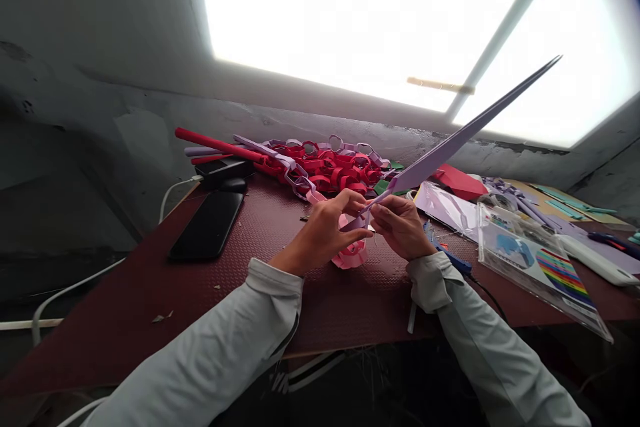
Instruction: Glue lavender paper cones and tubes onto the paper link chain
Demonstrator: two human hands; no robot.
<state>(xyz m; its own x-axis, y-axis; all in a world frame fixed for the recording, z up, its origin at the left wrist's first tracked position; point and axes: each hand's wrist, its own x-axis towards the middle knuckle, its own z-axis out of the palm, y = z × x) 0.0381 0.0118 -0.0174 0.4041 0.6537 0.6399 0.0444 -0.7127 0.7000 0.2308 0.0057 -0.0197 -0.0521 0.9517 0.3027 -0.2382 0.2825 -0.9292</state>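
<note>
My left hand (327, 230) and my right hand (401, 227) meet over the dark red table (150, 300), both pinching the near end of a long lilac paper strip (465, 133) that slants up to the right. Under my hands lies a pink paper chain (353, 255). Behind it a heap of red and lilac paper chain links (330, 170) lies by the wall.
A black phone (207, 225) and a small black device (225, 170) with a white cable lie at the left. Red paper rolls (215, 143) lean at the back. A clear plastic packet with coloured paper (540, 260), lilac sheets and a white object (597, 260) are on the right.
</note>
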